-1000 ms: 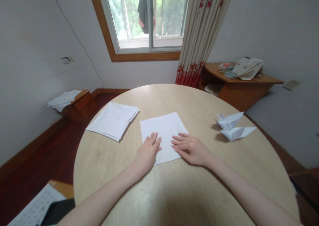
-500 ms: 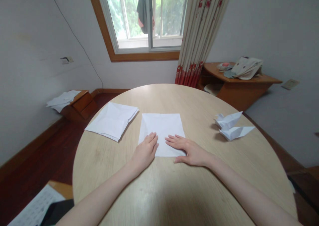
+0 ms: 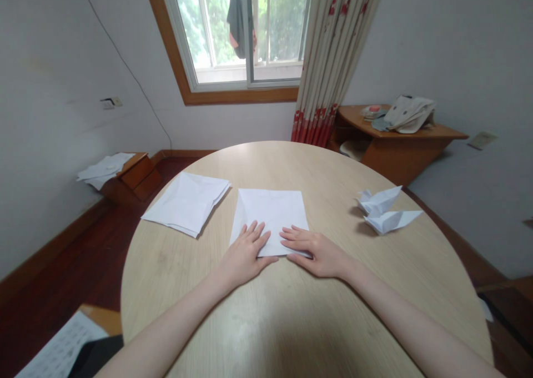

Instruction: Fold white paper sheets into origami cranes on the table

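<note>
A square white sheet of paper [image 3: 270, 208] lies flat on the round wooden table [image 3: 266, 317] in front of me. My left hand [image 3: 247, 253] rests on its near left part, fingers spread, with the thumb at the near edge. On the near right part lies my right hand [image 3: 314, 250], fingers stretched out and its thumb also by the near edge. Both palms face down, and the hands are a little apart. The sheet's two near corners are covered by the hands.
A stack of white paper sheets [image 3: 187, 203] lies on the table's left side. Two folded paper birds [image 3: 389, 221] stand at the right. Beyond the table are a wooden corner desk [image 3: 406, 156] with a bag [image 3: 410, 114], a curtain [image 3: 328, 61] and a small cabinet [image 3: 141, 175].
My left hand has spread its fingers, and its thumb has moved out to the right along the sheet's near edge. The right hand has shifted only slightly.
</note>
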